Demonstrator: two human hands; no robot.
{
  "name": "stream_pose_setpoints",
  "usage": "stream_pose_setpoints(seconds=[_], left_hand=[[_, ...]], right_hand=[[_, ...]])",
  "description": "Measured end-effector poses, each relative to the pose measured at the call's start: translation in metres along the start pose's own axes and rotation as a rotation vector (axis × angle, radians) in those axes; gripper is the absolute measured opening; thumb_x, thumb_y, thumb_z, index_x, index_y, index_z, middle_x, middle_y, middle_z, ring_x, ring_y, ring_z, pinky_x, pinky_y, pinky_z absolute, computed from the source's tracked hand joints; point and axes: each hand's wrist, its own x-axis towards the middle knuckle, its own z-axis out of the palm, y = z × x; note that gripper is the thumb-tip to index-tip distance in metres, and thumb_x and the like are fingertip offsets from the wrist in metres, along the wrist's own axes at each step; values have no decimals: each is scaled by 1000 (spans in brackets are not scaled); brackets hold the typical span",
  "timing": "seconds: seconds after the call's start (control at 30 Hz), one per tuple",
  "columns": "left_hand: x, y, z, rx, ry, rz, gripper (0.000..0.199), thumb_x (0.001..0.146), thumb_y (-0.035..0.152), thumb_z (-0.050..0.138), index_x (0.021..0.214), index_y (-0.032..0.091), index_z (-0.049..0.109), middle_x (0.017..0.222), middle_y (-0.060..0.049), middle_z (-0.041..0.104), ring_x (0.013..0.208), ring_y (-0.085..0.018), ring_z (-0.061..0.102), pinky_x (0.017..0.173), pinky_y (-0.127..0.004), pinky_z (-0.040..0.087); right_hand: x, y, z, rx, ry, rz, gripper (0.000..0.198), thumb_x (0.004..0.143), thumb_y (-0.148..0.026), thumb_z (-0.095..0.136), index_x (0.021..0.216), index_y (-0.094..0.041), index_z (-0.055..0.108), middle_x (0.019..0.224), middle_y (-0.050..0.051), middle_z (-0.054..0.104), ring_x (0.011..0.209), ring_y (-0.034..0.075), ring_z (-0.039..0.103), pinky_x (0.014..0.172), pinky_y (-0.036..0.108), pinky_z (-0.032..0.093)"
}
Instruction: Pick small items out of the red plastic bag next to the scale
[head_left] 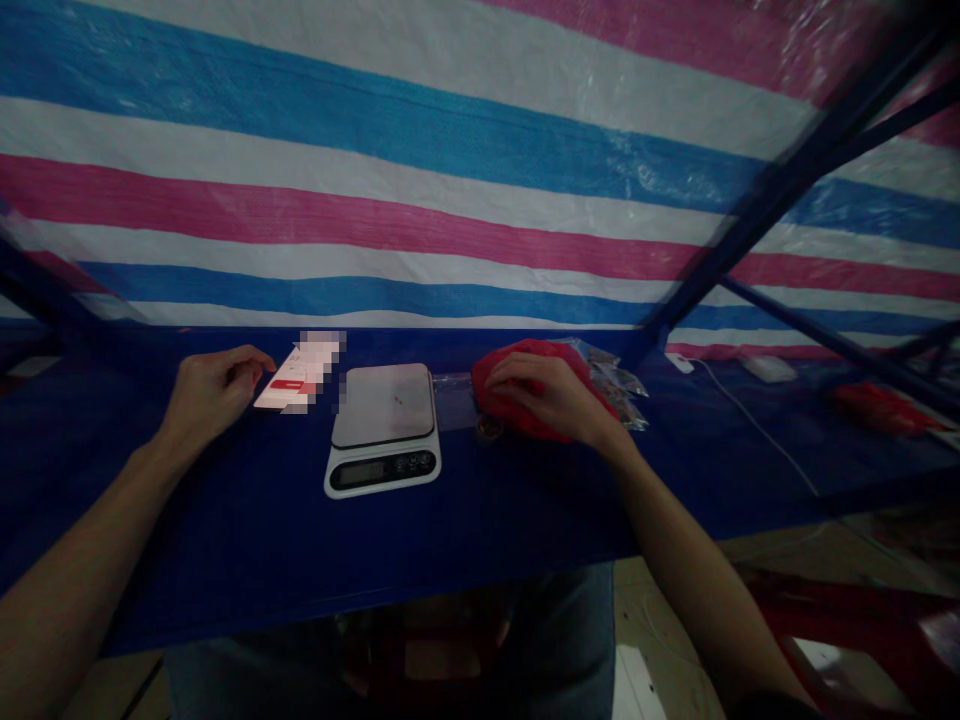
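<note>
The red bag [525,420] lay directly under the right hand [544,395], whose fingers were bent over it; I could not tell if they were gripping it or only resting. The left hand [221,385] had its fingers loosely curled, with the tips just beside the phone [289,385], and whether they touched its edge was not clear. Between the two hands stood one scale [386,475], with a few tiny brown bits [398,400] on its plate. There was one phone, one red bag under the hand, and one small round cup [489,430] just nearer than the right fingertips. One flat clear bag [455,400] lay to the left of those fingers, and several small packets [619,385], too overlapped for counting, lay beyond the right hand. The red bag was of thin, wrinkled plastic; the packets were shiny and transparent, with brownish contents. The scale had a white body, a flat square plate and a dark, rounded panel. Under both hands the table [360,550] was dark blue and smooth.
</note>
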Motion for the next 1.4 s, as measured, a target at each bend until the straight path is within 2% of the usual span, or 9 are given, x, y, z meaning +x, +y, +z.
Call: stream_pose_setpoints(seconds=[0.07, 0.17, 0.37, 0.57, 0.77, 0.9, 1.0, 1.2, 1.4], left_hand=[[0, 0, 1, -5, 7, 3, 35, 77, 24, 42, 92, 14, 72, 65, 0, 63, 56, -13, 52, 58, -24, 36], [1, -3, 3, 5, 7, 7, 37, 79, 26, 41, 92, 13, 72, 63, -1, 63, 55, -14, 52, 57, -25, 35], [3, -11, 7, 32, -3, 17, 36, 80, 29, 42, 92, 15, 72, 61, 0, 63, 52, -14, 50, 56, -24, 35], [4, -9, 4, 42, -26, 22, 36, 79, 30, 41, 91, 15, 72, 62, -1, 64, 52, -15, 52, 55, -25, 36], [-1, -7, 2, 21, 9, 61, 29, 79, 25, 42, 90, 24, 70, 67, 0, 65, 61, -18, 56, 60, -28, 38], [-7, 0, -1, -26, 86, 69, 30, 78, 20, 41, 88, 19, 70, 66, 0, 63, 60, -16, 56, 61, -28, 39], [-11, 9, -2, -80, 201, 115, 31, 79, 20, 41, 89, 14, 70, 67, -2, 62, 61, -15, 57, 63, -27, 39], [-18, 17, 0, -35, 307, 76, 35, 81, 17, 40, 99, 16, 69, 71, -3, 65, 68, -18, 61, 71, -29, 42], [-23, 6, -5, 23, 408, 9, 35, 85, 15, 42, 112, 17, 65, 93, -7, 70, 82, -21, 64, 74, -30, 42]], right_hand=[[-5, 13, -12, -129, 112, 115, 18, 92, -14, 57, 98, -19, 73, 98, 5, 74, 90, 19, 67, 86, 34, 53], [-12, 41, -21, -287, -9, 250, 21, 85, -9, 59, 96, -18, 75, 95, 7, 73, 86, 21, 67, 86, 37, 53], [-4, 68, 14, -306, -221, 92, 42, 82, -5, 59, 123, -15, 66, 130, 14, 62, 120, 25, 58, 108, 40, 44], [-2, 75, 23, -428, -118, 149, 28, 90, -5, 47, 109, -13, 67, 116, 14, 66, 109, 25, 60, 101, 40, 45], [-1, 61, 19, -364, 70, 53, 24, 87, -5, 50, 94, -19, 68, 108, 10, 65, 102, 24, 59, 91, 34, 46], [-2, 55, 29, -273, 66, 69, 27, 90, -14, 52, 114, -16, 64, 104, 10, 69, 89, 23, 62, 85, 35, 48], [-5, 67, 38, -276, 81, 39, 47, 88, -14, 52, 135, -12, 54, 126, 17, 65, 107, 28, 62, 96, 41, 47], [-4, 84, 40, -376, -75, 56, 37, 74, -1, 47, 104, -11, 66, 112, 18, 70, 101, 27, 66, 94, 38, 50], [0, 78, 36, -337, -40, -2, 44, 68, 4, 45, 103, -11, 66, 113, 17, 71, 105, 27, 65, 98, 39, 47]])
